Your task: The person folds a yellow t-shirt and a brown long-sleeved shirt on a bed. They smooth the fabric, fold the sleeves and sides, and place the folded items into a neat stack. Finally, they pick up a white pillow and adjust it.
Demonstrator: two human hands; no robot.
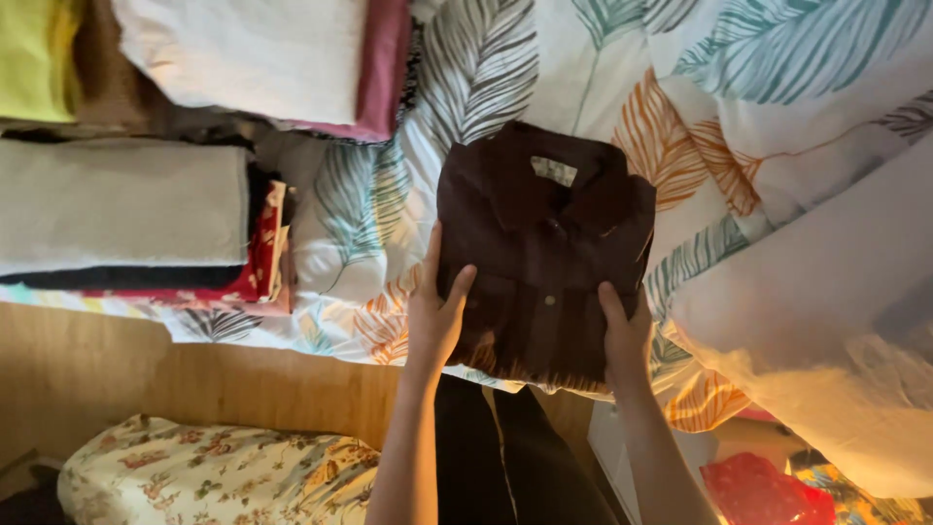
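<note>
A dark brown folded shirt (544, 243) with a collar and buttons lies on a white bedsheet with a leaf print (583, 68), near the bed's front edge. My left hand (437, 311) grips the shirt's lower left side, thumb on top. My right hand (624, 335) holds the lower right corner, thumb on the fabric. The shirt's bottom edge hangs a little past the mattress edge.
Folded clothes are stacked at the left: a grey-beige pile over red printed fabric (126, 209), a white and pink pile (282, 58), a yellow-green piece (34, 53). A white quilt (826, 301) bulges at right. A floral cushion (214, 472) and a red bag (763, 491) lie below.
</note>
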